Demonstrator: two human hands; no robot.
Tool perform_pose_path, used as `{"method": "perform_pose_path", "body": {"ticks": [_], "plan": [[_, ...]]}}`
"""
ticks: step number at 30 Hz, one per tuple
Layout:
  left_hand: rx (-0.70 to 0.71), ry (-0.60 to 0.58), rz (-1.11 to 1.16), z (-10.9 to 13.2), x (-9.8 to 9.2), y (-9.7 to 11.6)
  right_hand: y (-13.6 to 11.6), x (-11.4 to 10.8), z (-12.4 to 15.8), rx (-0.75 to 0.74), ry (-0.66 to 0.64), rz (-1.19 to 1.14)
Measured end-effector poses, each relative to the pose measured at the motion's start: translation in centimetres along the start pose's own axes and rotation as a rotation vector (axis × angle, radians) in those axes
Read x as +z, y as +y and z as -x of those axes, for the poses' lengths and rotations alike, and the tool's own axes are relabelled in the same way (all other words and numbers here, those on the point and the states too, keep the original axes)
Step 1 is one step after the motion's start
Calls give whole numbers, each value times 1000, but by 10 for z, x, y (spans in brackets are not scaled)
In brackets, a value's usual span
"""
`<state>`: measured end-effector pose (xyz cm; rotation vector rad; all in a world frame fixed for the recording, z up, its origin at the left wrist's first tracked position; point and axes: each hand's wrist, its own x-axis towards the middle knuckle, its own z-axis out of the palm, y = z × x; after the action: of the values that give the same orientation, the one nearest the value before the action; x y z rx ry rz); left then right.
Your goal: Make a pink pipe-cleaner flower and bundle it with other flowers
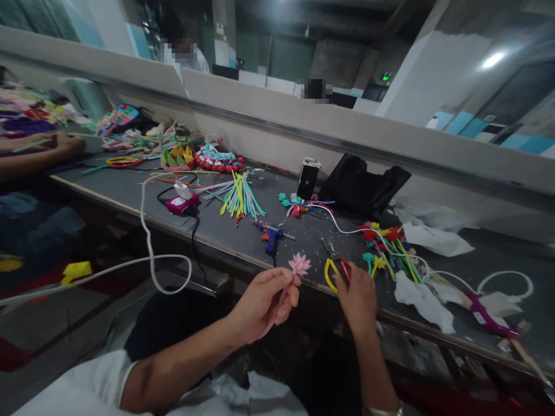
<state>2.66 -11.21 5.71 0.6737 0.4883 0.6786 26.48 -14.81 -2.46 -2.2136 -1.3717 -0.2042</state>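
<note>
My left hand (265,303) pinches the thin stem of a small pink craft flower (299,264), holding it upright just in front of the dark table's near edge (243,257). My right hand (359,297) rests at the table edge with its fingers closed on the yellow and red handles of a pair of scissors (335,270). A blue glue gun (271,236) lies on the table just beyond the flower. To the right of the scissors lies a bunch of finished flowers (384,248) with red, yellow and teal heads and green stems.
A bundle of coloured pipe cleaners (239,196), a pink power strip (182,203) with a white cable, a black bag (362,185), a black box (307,178) and white paper scraps (422,300) lie on the table. Another person's forearm (39,151) rests at far left.
</note>
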Motion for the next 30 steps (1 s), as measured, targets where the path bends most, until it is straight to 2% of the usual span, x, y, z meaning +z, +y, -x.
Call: {"method": "perform_pose_path", "body": {"ticks": [3, 8, 13, 18, 20, 21, 23, 25, 30], "plan": [[26, 1, -38, 2, 3, 2, 14, 17, -16, 10, -115, -1], [70, 28, -89, 3, 4, 6, 14, 20, -33, 97, -215, -77], [171, 187, -112, -1, -2, 7, 11, 12, -32, 270, -246, -263], [84, 253, -46, -3, -4, 6, -10, -15, 2, 276, -275, -654], [75, 240, -35, -4, -3, 5, -27, -24, 22, 320, -206, -1136], [80, 231, -32, -5, -2, 5, -37, -27, 32, 336, -189, -1245], [92, 218, -34, -6, 0, 5, -54, -30, 50, 328, -162, -1289], [98, 212, -40, -6, 2, 4, -66, -27, 66, 276, -100, -1186], [78, 204, -65, -4, 8, 2, -74, -12, 90, 63, -9, -1010]]}}
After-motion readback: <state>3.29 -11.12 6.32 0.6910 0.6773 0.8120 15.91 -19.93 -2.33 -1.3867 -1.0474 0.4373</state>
